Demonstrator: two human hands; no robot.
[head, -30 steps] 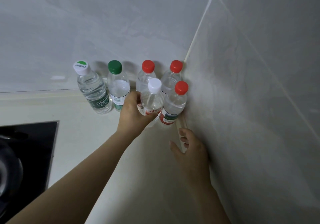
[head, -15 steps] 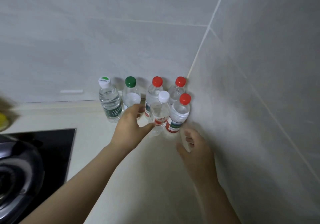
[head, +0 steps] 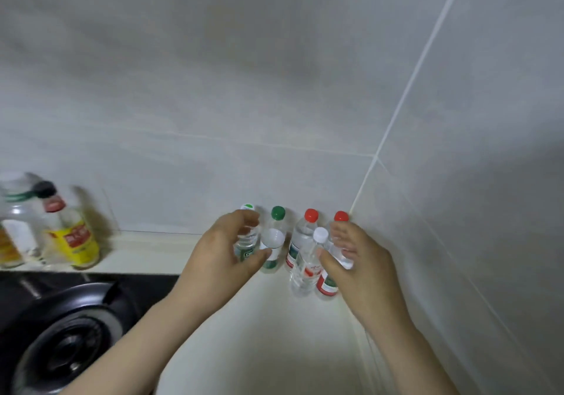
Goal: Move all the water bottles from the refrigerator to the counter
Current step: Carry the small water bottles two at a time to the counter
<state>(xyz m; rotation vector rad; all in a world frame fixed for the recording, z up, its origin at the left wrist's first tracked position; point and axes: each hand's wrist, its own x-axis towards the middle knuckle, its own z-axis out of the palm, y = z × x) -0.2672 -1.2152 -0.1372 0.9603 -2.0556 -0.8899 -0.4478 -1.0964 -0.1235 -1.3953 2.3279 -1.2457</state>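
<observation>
Counter corner: bottles between both hands' spread, empty fingers.

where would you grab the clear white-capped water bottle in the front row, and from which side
Grip the clear white-capped water bottle by its neck and shoulder, coming from above and the front. It stands upright with a red-capped bottle tight on its right and others behind; only top and front look free.

hands hide 2 bottles partly | jars blurred, cut off left
</observation>
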